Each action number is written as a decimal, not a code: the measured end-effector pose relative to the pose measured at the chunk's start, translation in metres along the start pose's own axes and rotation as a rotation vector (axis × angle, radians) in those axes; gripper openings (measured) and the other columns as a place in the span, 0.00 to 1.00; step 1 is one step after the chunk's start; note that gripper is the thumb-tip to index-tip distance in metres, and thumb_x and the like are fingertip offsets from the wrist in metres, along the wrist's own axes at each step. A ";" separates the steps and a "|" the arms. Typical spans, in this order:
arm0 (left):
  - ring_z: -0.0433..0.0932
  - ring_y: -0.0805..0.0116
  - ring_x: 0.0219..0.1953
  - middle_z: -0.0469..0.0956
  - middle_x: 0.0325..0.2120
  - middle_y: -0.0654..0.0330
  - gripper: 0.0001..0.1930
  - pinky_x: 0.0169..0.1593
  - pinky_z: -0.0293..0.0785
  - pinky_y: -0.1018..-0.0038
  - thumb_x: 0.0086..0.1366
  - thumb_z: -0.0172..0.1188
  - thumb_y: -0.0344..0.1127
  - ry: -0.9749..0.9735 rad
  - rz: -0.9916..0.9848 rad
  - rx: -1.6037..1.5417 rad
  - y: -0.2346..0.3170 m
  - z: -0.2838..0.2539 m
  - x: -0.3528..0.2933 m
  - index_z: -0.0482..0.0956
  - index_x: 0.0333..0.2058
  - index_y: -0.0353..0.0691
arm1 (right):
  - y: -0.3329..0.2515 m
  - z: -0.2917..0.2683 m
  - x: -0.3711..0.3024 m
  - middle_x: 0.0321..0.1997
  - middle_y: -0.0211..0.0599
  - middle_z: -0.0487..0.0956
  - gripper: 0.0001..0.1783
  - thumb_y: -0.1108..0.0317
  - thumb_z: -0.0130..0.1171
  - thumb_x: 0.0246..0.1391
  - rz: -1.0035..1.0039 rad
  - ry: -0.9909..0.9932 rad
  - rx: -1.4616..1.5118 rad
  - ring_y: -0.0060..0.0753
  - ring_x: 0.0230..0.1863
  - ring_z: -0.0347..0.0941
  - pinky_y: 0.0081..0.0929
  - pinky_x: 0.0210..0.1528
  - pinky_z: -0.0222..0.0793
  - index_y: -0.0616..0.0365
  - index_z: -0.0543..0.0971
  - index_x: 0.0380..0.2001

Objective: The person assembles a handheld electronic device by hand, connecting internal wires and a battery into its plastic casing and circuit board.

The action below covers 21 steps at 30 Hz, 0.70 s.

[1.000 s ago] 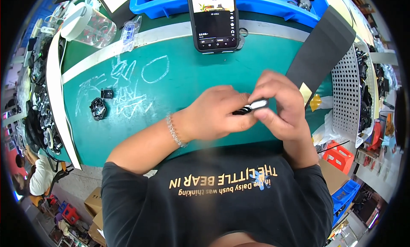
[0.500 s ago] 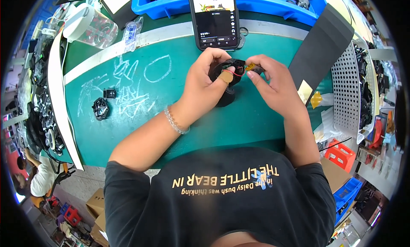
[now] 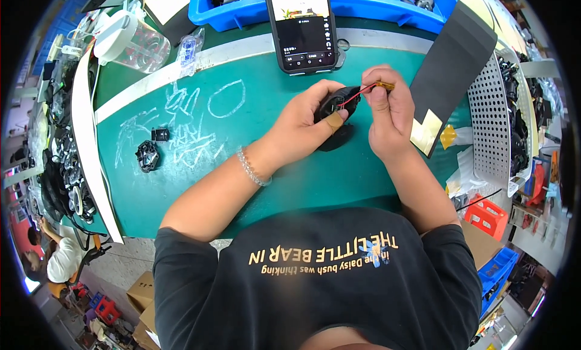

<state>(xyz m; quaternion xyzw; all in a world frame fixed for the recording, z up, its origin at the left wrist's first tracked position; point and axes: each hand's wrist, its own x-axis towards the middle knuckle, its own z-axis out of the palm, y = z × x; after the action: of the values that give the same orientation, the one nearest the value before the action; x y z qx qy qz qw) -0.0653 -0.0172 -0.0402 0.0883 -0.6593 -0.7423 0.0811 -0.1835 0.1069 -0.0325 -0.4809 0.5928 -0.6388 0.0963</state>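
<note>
My left hand (image 3: 301, 123) grips a black rounded plastic housing (image 3: 327, 106), its thumb, wrapped in a tan bandage, pressed on the near side. Red wire (image 3: 365, 88) runs from the housing's inner side up to a small yellow-wrapped part (image 3: 384, 85), which my right hand (image 3: 391, 117) pinches between thumb and fingers, clear of the housing. Another black rounded piece (image 3: 339, 138) shows just below the housing; whether the two are joined I cannot tell. Farther left on the green bench (image 3: 254, 192) lie a black ring-shaped part (image 3: 147, 156) and a small black block (image 3: 160, 134).
A phone (image 3: 301, 41) stands beyond my hands, before a blue bin (image 3: 242, 17) of parts. A lidded clear jug (image 3: 136, 44) is at back left. To the right are a dark grey flat sheet (image 3: 451, 77) and a perforated white basket (image 3: 489, 126) with black parts.
My right hand has drawn the yellow-wrapped part up and right from the housing, and more red wire shows between them. The housing has tilted and shifted slightly right in my left hand.
</note>
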 end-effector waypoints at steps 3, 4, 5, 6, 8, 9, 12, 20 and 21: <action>0.69 0.80 0.30 0.72 0.28 0.64 0.14 0.32 0.68 0.79 0.62 0.56 0.30 -0.018 0.048 0.114 -0.002 0.004 -0.004 0.67 0.46 0.36 | 0.002 0.001 0.001 0.35 0.37 0.69 0.08 0.70 0.41 0.64 -0.060 0.001 0.051 0.25 0.34 0.63 0.21 0.39 0.61 0.63 0.68 0.39; 0.70 0.78 0.28 0.73 0.27 0.62 0.15 0.31 0.68 0.77 0.61 0.56 0.29 0.032 0.093 0.143 -0.003 0.004 -0.005 0.66 0.46 0.36 | 0.002 0.003 0.001 0.35 0.36 0.68 0.08 0.70 0.41 0.64 -0.099 0.013 0.070 0.25 0.34 0.62 0.21 0.39 0.61 0.63 0.68 0.39; 0.72 0.75 0.27 0.73 0.26 0.59 0.16 0.30 0.68 0.76 0.60 0.56 0.28 0.083 0.138 0.172 -0.004 0.005 -0.005 0.66 0.46 0.36 | 0.001 0.003 0.000 0.35 0.36 0.68 0.08 0.70 0.41 0.64 -0.096 0.017 0.064 0.25 0.34 0.62 0.21 0.39 0.61 0.63 0.68 0.39; 0.72 0.75 0.27 0.73 0.26 0.59 0.16 0.30 0.68 0.76 0.60 0.56 0.28 0.076 0.137 0.169 -0.002 0.007 -0.007 0.66 0.46 0.36 | 0.001 0.003 -0.001 0.35 0.36 0.68 0.09 0.70 0.41 0.64 -0.107 0.014 0.082 0.24 0.34 0.61 0.21 0.38 0.60 0.64 0.68 0.39; 0.75 0.63 0.24 0.74 0.24 0.53 0.17 0.29 0.69 0.71 0.56 0.55 0.25 0.150 0.248 0.366 0.004 0.009 -0.009 0.66 0.45 0.34 | 0.001 0.004 -0.001 0.34 0.36 0.67 0.09 0.69 0.40 0.64 -0.118 0.016 0.095 0.24 0.33 0.61 0.20 0.38 0.59 0.64 0.68 0.39; 0.75 0.63 0.24 0.74 0.24 0.53 0.17 0.29 0.69 0.71 0.56 0.55 0.25 0.145 0.249 0.365 0.002 0.010 -0.009 0.66 0.45 0.34 | -0.001 0.004 -0.001 0.34 0.35 0.67 0.09 0.69 0.40 0.64 -0.091 0.030 0.091 0.24 0.33 0.60 0.20 0.37 0.59 0.64 0.68 0.39; 0.75 0.52 0.24 0.74 0.23 0.50 0.20 0.29 0.69 0.65 0.51 0.56 0.24 0.153 0.438 0.537 0.000 0.009 -0.012 0.66 0.45 0.34 | -0.013 0.007 0.001 0.33 0.35 0.66 0.10 0.68 0.41 0.64 -0.028 0.032 0.088 0.23 0.32 0.60 0.20 0.36 0.58 0.64 0.68 0.38; 0.72 0.57 0.21 0.73 0.20 0.59 0.23 0.26 0.64 0.65 0.46 0.59 0.28 0.070 0.730 0.771 0.005 0.016 -0.015 0.68 0.45 0.35 | -0.017 0.010 -0.003 0.29 0.34 0.66 0.06 0.72 0.53 0.56 -0.132 0.058 0.027 0.21 0.30 0.58 0.18 0.31 0.55 0.62 0.68 0.31; 0.72 0.58 0.21 0.72 0.20 0.59 0.24 0.25 0.63 0.67 0.47 0.59 0.29 0.055 0.726 0.757 0.002 0.016 -0.015 0.68 0.45 0.35 | -0.022 0.010 -0.005 0.28 0.33 0.65 0.06 0.75 0.54 0.54 -0.094 0.096 0.033 0.21 0.30 0.58 0.19 0.31 0.55 0.62 0.68 0.31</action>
<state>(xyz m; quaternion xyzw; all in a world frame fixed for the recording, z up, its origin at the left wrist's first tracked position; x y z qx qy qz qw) -0.0548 0.0016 -0.0359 -0.1033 -0.8672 -0.3736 0.3126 -0.1640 0.1093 -0.0182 -0.4753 0.5629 -0.6747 0.0453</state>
